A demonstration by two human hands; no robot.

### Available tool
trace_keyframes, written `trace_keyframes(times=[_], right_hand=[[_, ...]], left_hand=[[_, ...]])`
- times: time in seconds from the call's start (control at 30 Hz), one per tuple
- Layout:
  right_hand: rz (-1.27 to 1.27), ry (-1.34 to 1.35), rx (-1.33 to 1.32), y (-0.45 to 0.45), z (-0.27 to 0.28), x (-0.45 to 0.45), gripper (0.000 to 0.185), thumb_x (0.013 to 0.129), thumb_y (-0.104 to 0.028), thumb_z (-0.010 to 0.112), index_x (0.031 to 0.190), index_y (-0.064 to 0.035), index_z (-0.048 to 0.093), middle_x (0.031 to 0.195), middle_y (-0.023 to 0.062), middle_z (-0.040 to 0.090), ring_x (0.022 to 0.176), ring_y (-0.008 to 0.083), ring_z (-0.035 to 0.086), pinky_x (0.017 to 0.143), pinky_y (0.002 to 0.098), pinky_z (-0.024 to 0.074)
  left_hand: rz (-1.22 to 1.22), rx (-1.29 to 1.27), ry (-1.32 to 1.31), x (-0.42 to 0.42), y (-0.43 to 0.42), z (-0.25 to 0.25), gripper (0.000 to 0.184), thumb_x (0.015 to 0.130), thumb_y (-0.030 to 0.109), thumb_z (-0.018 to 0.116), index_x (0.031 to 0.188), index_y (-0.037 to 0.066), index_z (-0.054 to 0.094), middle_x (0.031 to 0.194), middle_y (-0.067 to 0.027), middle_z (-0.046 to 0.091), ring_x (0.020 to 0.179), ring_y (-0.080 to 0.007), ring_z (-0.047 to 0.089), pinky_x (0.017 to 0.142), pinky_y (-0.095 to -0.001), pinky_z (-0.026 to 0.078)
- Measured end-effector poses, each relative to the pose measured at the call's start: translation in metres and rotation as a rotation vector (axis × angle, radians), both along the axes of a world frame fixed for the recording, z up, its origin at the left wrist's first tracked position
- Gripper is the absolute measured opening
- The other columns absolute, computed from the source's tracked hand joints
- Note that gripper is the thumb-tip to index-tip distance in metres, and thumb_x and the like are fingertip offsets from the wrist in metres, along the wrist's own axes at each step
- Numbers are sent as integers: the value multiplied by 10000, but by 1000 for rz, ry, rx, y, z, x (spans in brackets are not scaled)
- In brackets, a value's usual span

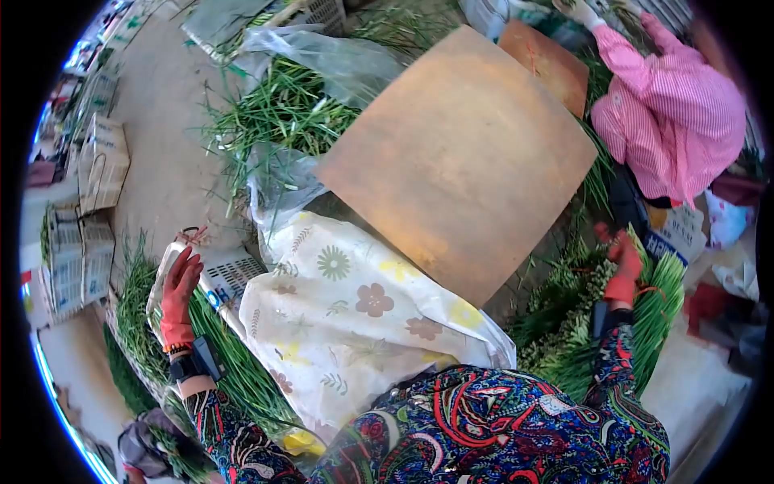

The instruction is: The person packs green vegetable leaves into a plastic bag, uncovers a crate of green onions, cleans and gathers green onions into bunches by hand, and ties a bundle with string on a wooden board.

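Observation:
My left hand [179, 300], in a red glove, is raised with its fingers stretched out at the rim of a white crate [158, 278]. Nothing shows in its grip. Small reddish bands [192, 235] hang at the crate's corner, just beyond the fingertips. Long green stalks [216, 351] lie beside that wrist. On the other side, my right hand [623, 266], also red-gloved, hovers over or touches budded green stalks [556, 323]; its fingers are bent but apart. Close by it lies a bundle of green stalks [665, 294] with a red band near it.
A square brown board [468, 161] stands in front of me, behind a flower-patterned plastic apron [355, 298] over my lap. Loose green stalks [290, 113] lie on clear plastic ahead. A person in pink striped clothing [677, 113] sits at right. White crates [81, 250] line the left.

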State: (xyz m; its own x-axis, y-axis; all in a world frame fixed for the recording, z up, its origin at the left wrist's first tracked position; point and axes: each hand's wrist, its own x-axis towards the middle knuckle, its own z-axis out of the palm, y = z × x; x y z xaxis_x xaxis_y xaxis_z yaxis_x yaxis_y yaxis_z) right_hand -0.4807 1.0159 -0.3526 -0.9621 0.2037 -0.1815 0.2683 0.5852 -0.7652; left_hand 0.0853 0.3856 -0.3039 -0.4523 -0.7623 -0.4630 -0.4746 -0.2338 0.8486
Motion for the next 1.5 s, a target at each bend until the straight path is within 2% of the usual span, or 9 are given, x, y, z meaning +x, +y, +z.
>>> trace_keyframes(times=[0.13,0.23,0.27,0.4,0.7,0.8,1.2,1.33,1.5], right_hand=[[778,528,-236,-166,122,23,311,855,-30,463,1162,4,498,1107,45,545,867,97,517,728,192,416],[1220,662,13,-254,119,26,257,793,-46,517,1038,-30,592,943,100,630,793,197,603,691,283,462],[1369,974,553,-277,115,26,273,781,-87,524,1042,-109,600,788,83,620,681,238,587,592,304,459],[1578,1016,677,-334,9,-7,343,792,-117,463,1115,-207,539,768,63,591,642,243,557,547,343,436],[1353,460,1082,-331,31,38,445,792,-137,448,1227,-233,448,872,94,598,764,291,585,657,400,462],[1451,331,523,-335,51,90,457,805,-143,489,1250,-223,431,1001,122,591,898,266,570,780,332,443],[2269,-265,-50,-532,35,411,373,862,-141,515,1220,-58,459,1003,48,591,876,96,524,769,224,412],[2178,-832,-218,-576,-5,498,442,835,-197,560,1216,-5,442,1195,64,505,1088,118,448,923,220,336],[1793,-1261,-398,-607,-53,542,387,821,-196,563,1171,-42,506,1091,56,561,921,121,543,875,250,390]], left_hand=[[34,21,26,8,8,-10,389,860,139,499,1226,24,435,1127,-99,532,989,-159,516,865,-263,392],[-60,-3,-12,13,13,-17,396,849,87,499,1232,16,426,1122,-109,532,1012,-158,499,895,-269,378],[-45,3,-11,23,18,-17,401,845,75,500,1234,15,424,1119,-108,533,1007,-154,500,901,-262,372],[42,-17,-51,73,46,1,405,846,87,508,1236,22,423,1141,-118,522,1028,-164,497,916,-271,366],[422,30,9,175,122,40,468,843,232,525,1262,61,403,1158,-105,518,1044,-166,495,917,-269,362],[443,10,-22,181,139,32,428,839,196,526,1232,50,438,1141,-97,531,1030,-170,504,912,-265,360],[670,19,36,308,194,-9,439,823,141,556,1223,15,427,1128,-133,532,994,-165,522,876,-258,406],[734,-23,54,330,180,-21,447,817,105,550,1235,20,415,1131,-124,531,1042,-169,500,904,-263,381],[538,-113,-33,294,110,-29,471,801,141,575,1234,34,424,1109,-132,552,1023,-186,521,861,-278,406]])
